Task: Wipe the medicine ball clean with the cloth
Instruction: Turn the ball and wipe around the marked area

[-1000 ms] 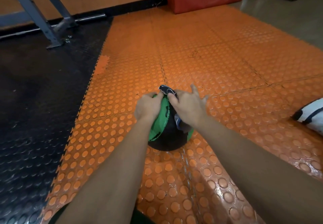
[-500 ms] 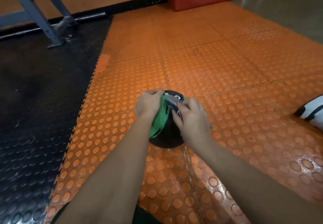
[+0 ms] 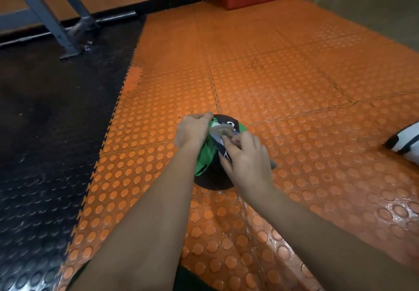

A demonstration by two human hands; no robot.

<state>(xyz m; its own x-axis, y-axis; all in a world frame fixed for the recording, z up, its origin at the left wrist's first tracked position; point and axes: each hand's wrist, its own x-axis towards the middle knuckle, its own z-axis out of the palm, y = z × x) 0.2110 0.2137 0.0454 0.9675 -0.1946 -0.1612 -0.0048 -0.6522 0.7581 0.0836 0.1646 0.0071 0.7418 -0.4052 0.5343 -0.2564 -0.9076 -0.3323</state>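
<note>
Ball (image 3: pixel 210 177) round, no long axis | left hand (image 3: pixel 192 131) grips it | right hand (image 3: pixel 246 156) grip – cloth (image 3: pixel 223 131)

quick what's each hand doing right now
Left hand: fingers curled over the medicine ball, gripping it.
Right hand: pressing the cloth on the ball, fingers curled on it.

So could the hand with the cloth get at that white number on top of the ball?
Probably yes. The right hand presses the cloth onto the medicine ball just below the white number, which lies uncovered; the left hand grips the ball's other side.
</note>
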